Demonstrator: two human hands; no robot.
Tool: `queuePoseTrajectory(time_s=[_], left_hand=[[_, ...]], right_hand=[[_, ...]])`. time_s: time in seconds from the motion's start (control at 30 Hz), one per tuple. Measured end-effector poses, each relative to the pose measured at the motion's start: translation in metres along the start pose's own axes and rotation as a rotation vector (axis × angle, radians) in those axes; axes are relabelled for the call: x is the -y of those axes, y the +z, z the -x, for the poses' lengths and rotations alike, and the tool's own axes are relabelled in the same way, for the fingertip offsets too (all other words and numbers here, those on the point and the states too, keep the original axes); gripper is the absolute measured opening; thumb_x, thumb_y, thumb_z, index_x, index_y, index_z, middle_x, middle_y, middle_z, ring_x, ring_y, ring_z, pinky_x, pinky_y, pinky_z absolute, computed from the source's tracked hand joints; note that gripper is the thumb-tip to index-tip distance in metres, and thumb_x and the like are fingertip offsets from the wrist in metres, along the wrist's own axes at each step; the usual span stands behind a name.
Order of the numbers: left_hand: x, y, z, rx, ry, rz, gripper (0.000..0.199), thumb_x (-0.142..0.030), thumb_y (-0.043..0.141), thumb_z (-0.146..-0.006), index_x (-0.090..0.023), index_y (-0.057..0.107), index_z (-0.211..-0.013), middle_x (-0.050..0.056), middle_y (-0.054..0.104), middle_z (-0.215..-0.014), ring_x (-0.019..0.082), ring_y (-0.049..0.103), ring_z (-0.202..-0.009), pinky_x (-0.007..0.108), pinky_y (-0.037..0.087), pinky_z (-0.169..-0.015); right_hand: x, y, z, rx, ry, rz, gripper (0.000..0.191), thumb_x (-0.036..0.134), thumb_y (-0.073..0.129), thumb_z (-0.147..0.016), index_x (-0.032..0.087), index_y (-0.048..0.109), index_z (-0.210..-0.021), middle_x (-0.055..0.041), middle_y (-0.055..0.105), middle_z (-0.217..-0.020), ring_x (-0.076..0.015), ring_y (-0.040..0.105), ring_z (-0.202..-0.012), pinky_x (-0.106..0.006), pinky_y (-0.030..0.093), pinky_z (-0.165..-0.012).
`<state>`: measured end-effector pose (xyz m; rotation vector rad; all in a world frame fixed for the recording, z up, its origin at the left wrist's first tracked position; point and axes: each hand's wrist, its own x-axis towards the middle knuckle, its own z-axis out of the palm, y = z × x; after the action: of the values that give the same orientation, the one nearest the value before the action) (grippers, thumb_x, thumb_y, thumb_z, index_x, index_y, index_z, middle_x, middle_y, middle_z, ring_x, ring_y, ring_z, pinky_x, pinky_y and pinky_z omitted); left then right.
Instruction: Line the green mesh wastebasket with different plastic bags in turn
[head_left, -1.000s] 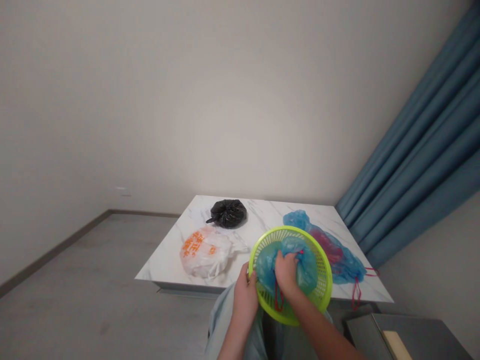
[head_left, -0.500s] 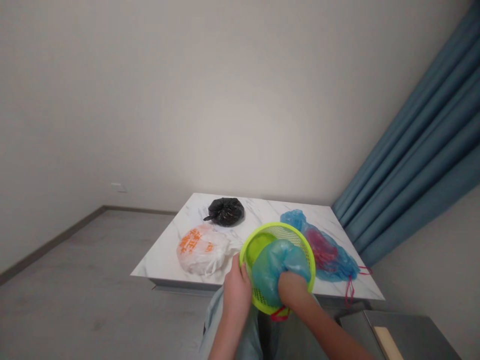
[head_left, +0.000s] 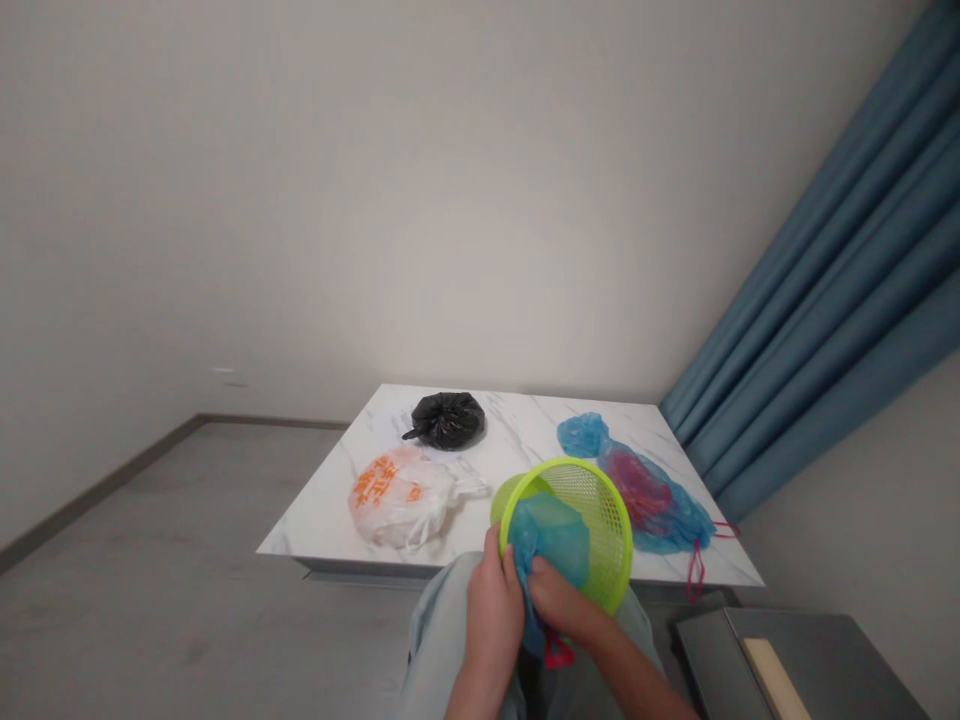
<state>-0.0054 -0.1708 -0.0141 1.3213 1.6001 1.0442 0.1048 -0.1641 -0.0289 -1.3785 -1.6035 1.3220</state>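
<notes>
A yellow-green mesh basket (head_left: 611,510) is tilted over my lap at the table's front edge, its opening toward me. Inside it and over its left rim lies a thin blue plastic bag (head_left: 559,540) with a red drawstring (head_left: 557,652) hanging below. My left hand (head_left: 496,590) grips the basket's left rim with the bag's edge against it. Bunched plastic is pinched in my right hand (head_left: 559,598), just inside the rim; its fingertips are partly hidden.
On the white marble-patterned table (head_left: 315,515) lie a knotted black bag (head_left: 448,420), a white bag with orange print (head_left: 401,500) and a blue drawstring bag (head_left: 649,495) with something red inside. A grey cabinet (head_left: 832,660) stands at right, below a blue curtain (head_left: 817,290).
My right hand has come out of the basket's middle to its left rim, drawing the blue bag along. The basket has tilted, and the bag now hangs over the rim.
</notes>
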Motion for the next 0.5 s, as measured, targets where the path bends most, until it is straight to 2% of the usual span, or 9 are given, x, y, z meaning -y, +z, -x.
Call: queuePoseTrajectory(time_s=[0.03, 0.1, 0.17, 0.2, 0.27, 0.33, 0.43, 0.5], left_hand=[[0.0, 0.0, 0.003, 0.001, -0.013, -0.01, 0.041, -0.033, 0.042, -0.092, -0.017, 0.055, -0.128, 0.016, 0.072, -0.102, 0.03, 0.067, -0.098, 0.036, 0.045, -0.088], [-0.002, 0.0, 0.006, 0.013, -0.028, -0.051, 0.042, -0.033, 0.041, -0.093, -0.017, 0.054, -0.13, 0.016, 0.072, -0.102, 0.03, 0.067, -0.098, 0.035, 0.046, -0.086], [-0.005, -0.002, 0.009, 0.037, -0.033, -0.117, 0.043, -0.03, 0.038, -0.094, -0.016, 0.051, -0.132, 0.016, 0.072, -0.103, 0.029, 0.067, -0.098, 0.033, 0.046, -0.084], [-0.007, -0.003, 0.01, 0.053, -0.036, -0.158, 0.044, -0.028, 0.036, -0.094, -0.016, 0.05, -0.134, 0.016, 0.072, -0.103, 0.029, 0.067, -0.097, 0.033, 0.046, -0.082], [-0.01, -0.006, 0.01, 0.089, -0.043, -0.251, 0.045, -0.025, 0.032, -0.095, -0.016, 0.046, -0.136, 0.016, 0.072, -0.102, 0.027, 0.068, -0.094, 0.031, 0.046, -0.079], [-0.013, -0.009, 0.011, 0.115, -0.051, -0.322, 0.044, -0.024, 0.03, -0.096, -0.015, 0.044, -0.136, 0.015, 0.072, -0.102, 0.026, 0.068, -0.09, 0.03, 0.045, -0.075], [-0.018, -0.014, 0.01, 0.125, -0.03, -0.33, 0.04, -0.027, 0.03, -0.097, -0.015, 0.044, -0.133, 0.015, 0.072, -0.102, 0.025, 0.068, -0.09, 0.028, 0.045, -0.075], [-0.022, -0.016, 0.01, 0.121, -0.012, -0.316, 0.038, -0.028, 0.029, -0.098, -0.016, 0.045, -0.13, 0.014, 0.072, -0.101, 0.024, 0.069, -0.091, 0.027, 0.045, -0.075]], right_hand=[[0.002, 0.003, -0.002, -0.014, 0.022, -0.151, 0.027, 0.034, 0.047, -0.082, 0.02, 0.068, -0.091, -0.0055, 0.071, -0.094, -0.0197, 0.064, -0.099, -0.033, 0.045, -0.1], [0.004, 0.008, -0.006, -0.086, 0.121, -0.42, 0.029, 0.035, 0.048, -0.08, 0.018, 0.065, -0.097, -0.0057, 0.071, -0.091, -0.0205, 0.065, -0.093, -0.035, 0.049, -0.093], [0.005, 0.011, -0.012, -0.206, 0.209, -0.528, 0.026, 0.033, 0.049, -0.076, 0.017, 0.062, -0.093, -0.0043, 0.069, -0.083, -0.0194, 0.065, -0.08, -0.032, 0.052, -0.082], [0.006, 0.01, -0.015, -0.261, 0.223, -0.493, 0.023, 0.032, 0.049, -0.075, 0.017, 0.061, -0.089, -0.0038, 0.068, -0.08, -0.0187, 0.064, -0.077, -0.031, 0.052, -0.079], [0.011, 0.006, -0.022, -0.316, 0.202, -0.252, 0.016, 0.029, 0.05, -0.076, 0.017, 0.059, -0.081, -0.0048, 0.067, -0.079, -0.0185, 0.061, -0.079, -0.03, 0.05, -0.08], [0.017, 0.001, -0.029, -0.272, 0.132, 0.103, 0.014, 0.026, 0.05, -0.079, 0.016, 0.06, -0.078, -0.0087, 0.068, -0.084, -0.0204, 0.06, -0.085, -0.033, 0.047, -0.087], [0.02, -0.005, -0.037, -0.144, -0.029, 0.57, 0.021, 0.017, 0.048, -0.082, 0.011, 0.066, -0.091, -0.0166, 0.068, -0.103, -0.0271, 0.059, -0.103, -0.039, 0.04, -0.099], [0.014, -0.006, -0.04, -0.135, -0.077, 0.781, 0.032, 0.01, 0.047, -0.081, 0.007, 0.066, -0.107, -0.0208, 0.064, -0.119, -0.0326, 0.054, -0.116, -0.046, 0.033, -0.105]])
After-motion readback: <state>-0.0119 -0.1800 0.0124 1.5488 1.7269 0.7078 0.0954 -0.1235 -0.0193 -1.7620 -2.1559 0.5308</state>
